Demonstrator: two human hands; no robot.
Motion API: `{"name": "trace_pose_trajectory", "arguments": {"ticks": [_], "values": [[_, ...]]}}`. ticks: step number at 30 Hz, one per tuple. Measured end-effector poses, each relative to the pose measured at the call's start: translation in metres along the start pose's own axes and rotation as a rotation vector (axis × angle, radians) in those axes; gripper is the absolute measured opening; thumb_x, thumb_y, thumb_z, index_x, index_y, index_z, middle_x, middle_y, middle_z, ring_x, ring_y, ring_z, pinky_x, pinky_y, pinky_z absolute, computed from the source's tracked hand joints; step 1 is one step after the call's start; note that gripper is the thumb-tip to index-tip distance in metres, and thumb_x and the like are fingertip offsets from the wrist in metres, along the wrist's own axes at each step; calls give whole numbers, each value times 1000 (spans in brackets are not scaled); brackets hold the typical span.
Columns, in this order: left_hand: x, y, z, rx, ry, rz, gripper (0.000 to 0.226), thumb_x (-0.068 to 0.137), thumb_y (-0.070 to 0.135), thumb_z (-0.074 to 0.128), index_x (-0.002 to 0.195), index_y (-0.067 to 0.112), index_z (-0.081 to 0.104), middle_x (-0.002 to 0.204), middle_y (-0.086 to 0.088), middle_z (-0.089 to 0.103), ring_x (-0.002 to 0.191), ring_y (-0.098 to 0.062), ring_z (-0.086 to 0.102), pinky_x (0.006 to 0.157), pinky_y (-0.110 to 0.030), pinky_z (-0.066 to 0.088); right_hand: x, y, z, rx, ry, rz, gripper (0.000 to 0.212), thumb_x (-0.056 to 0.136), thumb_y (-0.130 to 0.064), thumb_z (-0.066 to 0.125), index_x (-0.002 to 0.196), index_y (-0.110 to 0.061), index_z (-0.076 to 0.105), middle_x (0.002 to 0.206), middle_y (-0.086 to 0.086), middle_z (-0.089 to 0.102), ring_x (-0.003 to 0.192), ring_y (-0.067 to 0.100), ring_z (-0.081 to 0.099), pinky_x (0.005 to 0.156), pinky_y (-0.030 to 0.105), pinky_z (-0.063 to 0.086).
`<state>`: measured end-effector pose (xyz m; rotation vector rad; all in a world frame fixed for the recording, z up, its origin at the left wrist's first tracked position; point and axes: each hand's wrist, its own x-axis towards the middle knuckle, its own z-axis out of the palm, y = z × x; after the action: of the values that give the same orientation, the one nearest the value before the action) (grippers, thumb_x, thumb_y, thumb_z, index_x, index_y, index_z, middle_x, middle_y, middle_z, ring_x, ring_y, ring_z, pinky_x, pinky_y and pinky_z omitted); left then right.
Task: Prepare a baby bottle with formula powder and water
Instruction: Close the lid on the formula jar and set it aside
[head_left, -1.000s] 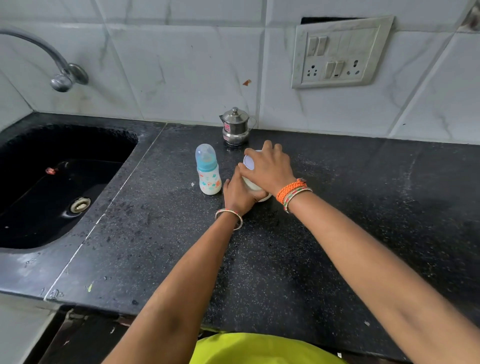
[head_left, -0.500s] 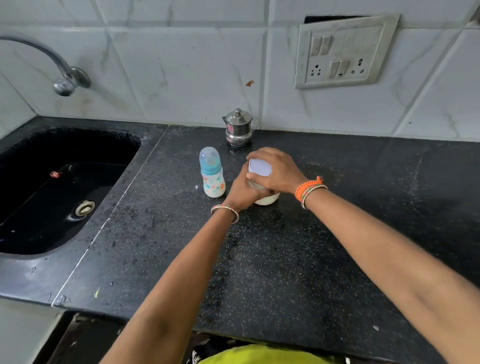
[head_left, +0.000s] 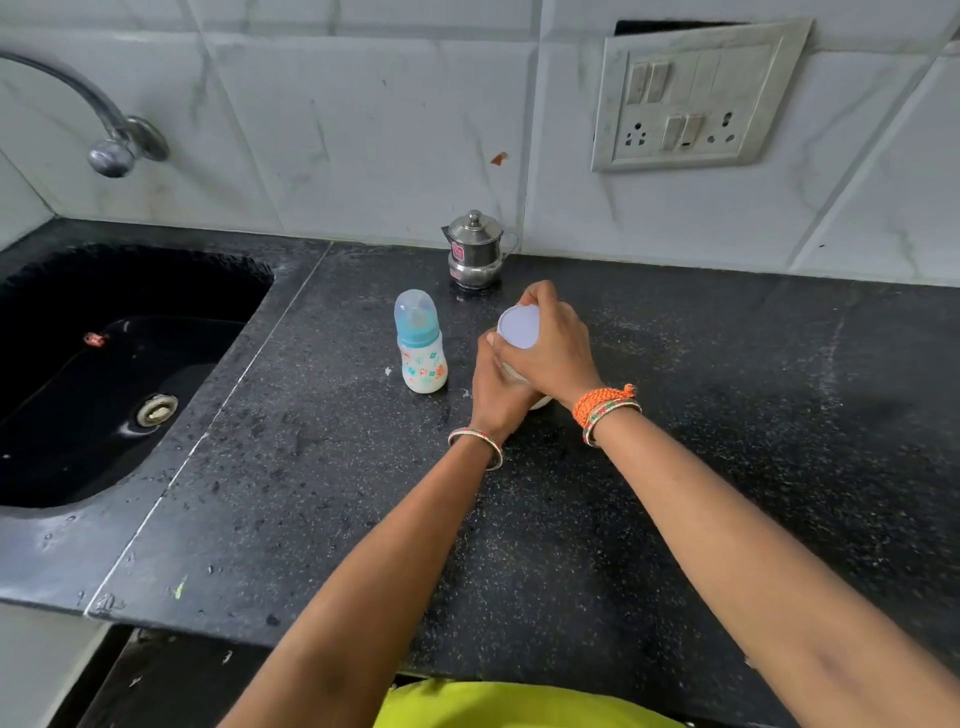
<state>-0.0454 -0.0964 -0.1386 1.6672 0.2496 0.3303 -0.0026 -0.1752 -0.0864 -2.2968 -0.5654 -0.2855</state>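
Our left hand (head_left: 501, 392) grips the white jar (head_left: 540, 401) while our right hand (head_left: 556, 353) clasps its lid (head_left: 518, 326), the bottle (head_left: 420, 343) just left of them.

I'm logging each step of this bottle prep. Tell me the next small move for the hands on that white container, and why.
Probably twist the lid off. The right hand grips it from above while the left hand steadies the white container on the counter. The lid looks still seated, and the baby bottle stands capped beside it.

Hands (head_left: 524, 369) hide most of white container (head_left: 519, 325); tap (head_left: 104, 130) cut off at left edge.
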Motion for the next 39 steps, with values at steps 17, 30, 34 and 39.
{"name": "trace_pose_trajectory", "arguments": {"ticks": [17, 30, 34, 39], "values": [[-7, -16, -55, -88, -117, -137, 47, 90, -11, 47, 135, 0, 42, 137, -14, 52, 129, -23, 48, 103, -24, 42, -63, 47, -5, 649, -87, 469, 76, 80, 9, 64, 147, -6, 31, 149, 11, 39, 136, 20, 41, 113, 37, 35], [-3, -8, -53, -92, -172, -232, 34, 86, -20, 40, 113, -10, 59, 101, -16, 65, 87, -12, 64, 71, -13, 54, -49, 39, 1, 492, -8, 333, 80, 63, -23, 87, 130, -17, 43, 119, -5, 54, 111, 15, 53, 87, 24, 42], [10, -2, -41, -23, -150, -162, 41, 87, -16, 41, 118, 2, 59, 116, -8, 63, 105, -14, 59, 90, -21, 51, -17, 48, -13, 451, 75, 357, 77, 61, -27, 88, 126, -15, 49, 116, -2, 58, 105, 16, 55, 84, 27, 46], [40, 3, -21, 66, -106, -103, 49, 84, -14, 40, 125, 7, 56, 127, -5, 59, 118, -14, 55, 104, -27, 42, 52, 68, -28, 455, 136, 393, 76, 56, -40, 87, 120, -15, 55, 115, 1, 65, 102, 18, 63, 85, 35, 54]]}}
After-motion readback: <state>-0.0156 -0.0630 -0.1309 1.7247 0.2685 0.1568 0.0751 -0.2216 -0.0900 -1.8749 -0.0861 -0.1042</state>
